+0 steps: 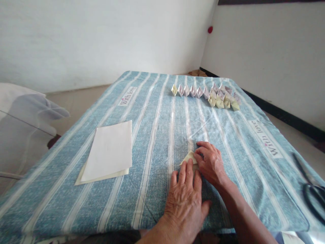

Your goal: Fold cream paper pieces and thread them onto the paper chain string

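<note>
A small folded piece of pale yellow paper (188, 157) lies on the blue striped tablecloth (152, 142), near its front edge. The left hand (184, 200) is spread flat, fingertips pressing the paper's near side. The right hand (210, 162) curls at its right side; I cannot tell whether it pinches it. Paper sheets (109, 149) lie to the left, scissors (310, 183) far right, folded paper shapes (193, 90) beyond.

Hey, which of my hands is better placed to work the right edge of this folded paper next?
Probably your right hand: its fingertips are at the right side of the folded paper. Your left hand lies palm down, fingertips at the near side.
</note>
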A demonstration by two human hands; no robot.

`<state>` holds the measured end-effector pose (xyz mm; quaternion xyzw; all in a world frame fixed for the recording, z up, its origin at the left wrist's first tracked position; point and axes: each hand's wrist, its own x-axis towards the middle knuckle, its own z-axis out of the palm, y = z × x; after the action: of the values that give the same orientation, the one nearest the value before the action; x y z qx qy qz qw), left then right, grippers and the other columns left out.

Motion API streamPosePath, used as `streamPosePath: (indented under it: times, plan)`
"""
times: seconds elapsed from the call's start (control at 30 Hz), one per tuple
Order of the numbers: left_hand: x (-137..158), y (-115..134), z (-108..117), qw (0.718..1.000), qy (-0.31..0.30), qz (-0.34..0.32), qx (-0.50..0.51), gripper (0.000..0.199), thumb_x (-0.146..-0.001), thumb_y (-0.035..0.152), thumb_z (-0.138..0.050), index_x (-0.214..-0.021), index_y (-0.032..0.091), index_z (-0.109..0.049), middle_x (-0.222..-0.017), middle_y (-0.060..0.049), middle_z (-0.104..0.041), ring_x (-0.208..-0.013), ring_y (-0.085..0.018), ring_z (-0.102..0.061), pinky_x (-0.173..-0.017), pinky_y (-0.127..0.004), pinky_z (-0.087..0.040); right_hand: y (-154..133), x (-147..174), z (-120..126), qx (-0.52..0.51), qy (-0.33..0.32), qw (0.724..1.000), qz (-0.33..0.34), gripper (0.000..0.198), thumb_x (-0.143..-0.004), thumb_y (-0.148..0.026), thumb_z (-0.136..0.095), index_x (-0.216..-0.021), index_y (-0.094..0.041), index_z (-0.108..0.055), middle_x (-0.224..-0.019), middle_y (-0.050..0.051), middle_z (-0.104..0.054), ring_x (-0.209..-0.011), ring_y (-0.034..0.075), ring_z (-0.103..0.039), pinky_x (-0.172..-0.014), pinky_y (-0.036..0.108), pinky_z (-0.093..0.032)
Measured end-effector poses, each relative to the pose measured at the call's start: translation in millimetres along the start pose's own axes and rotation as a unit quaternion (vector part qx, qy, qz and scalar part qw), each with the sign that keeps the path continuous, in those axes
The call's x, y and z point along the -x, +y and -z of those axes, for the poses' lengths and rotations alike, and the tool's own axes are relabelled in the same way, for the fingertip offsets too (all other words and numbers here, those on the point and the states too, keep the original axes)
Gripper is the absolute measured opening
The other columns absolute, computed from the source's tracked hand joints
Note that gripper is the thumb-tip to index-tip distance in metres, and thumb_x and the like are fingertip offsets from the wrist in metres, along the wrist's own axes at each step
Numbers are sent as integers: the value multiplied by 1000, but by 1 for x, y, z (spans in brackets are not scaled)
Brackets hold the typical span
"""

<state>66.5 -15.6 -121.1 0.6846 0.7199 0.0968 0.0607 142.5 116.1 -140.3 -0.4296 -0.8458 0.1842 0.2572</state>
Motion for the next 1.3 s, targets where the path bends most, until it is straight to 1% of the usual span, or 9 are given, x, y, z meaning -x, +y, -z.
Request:
streamPosePath:
  times: [0.27, 0.47, 0.8, 1.0, 1.1, 1.3]
  plan:
    - [0, 0, 0, 1000, -9, 0, 3, 76, -82, 53, -62, -140, 8, -44, -153, -22, -33, -141, -37, -31, -106, -59, -38, 4, 0, -3, 36, -1, 999, 36, 15, -86, -23, -52, -76, -22, -63, -115, 9, -66, -105, 28, -56, -88, 45, -39]
    - [0, -2, -2, 1000, -7, -1, 3, 80, -83, 55, -60, -142, 7, -40, -154, -23, -32, -141, -38, -31, -106, -59, -37, 4, 0, -4, 38, 1, 999, 30, 14, -86, -22, -53, -76, -21, -63, -114, 9, -66, -104, 28, -57, -88, 45, -39]
    - [-3, -3, 1, 1000, -7, 0, -1, 86, -81, 55, -61, -144, 2, -35, -153, -24, -33, -141, -37, -32, -106, -57, -37, 2, 0, -4, 37, 10, 999, 26, 17, -86, -22, -53, -74, -21, -64, -114, 9, -67, -103, 27, -59, -88, 44, -39]
    - [-5, -4, 7, 1000, -14, 6, 3, 86, -80, 56, -61, -145, 7, -36, -154, -19, -34, -140, -34, -33, -106, -54, -37, -1, 0, -3, 28, 16, 999, 26, 16, -86, -20, -54, -75, -19, -65, -113, 10, -68, -104, 26, -60, -89, 42, -39]
    - [-7, -4, 10, 1000, -23, 6, 8, 87, -79, 56, -63, -145, 7, -36, -154, -17, -34, -139, -33, -33, -105, -53, -37, -1, 0, -3, 25, 18, 999, 24, 16, -86, -19, -54, -75, -18, -66, -113, 11, -68, -104, 26, -60, -90, 42, -39]
    - [-11, -5, 12, 1000, -24, 10, 18, 86, -76, 54, -66, -145, 10, -37, -156, -14, -33, -138, -33, -34, -105, -53, -36, -1, 0, -3, 22, 17, 999, 21, 15, -86, -18, -55, -75, -18, -66, -112, 11, -68, -105, 26, -60, -91, 42, -38]
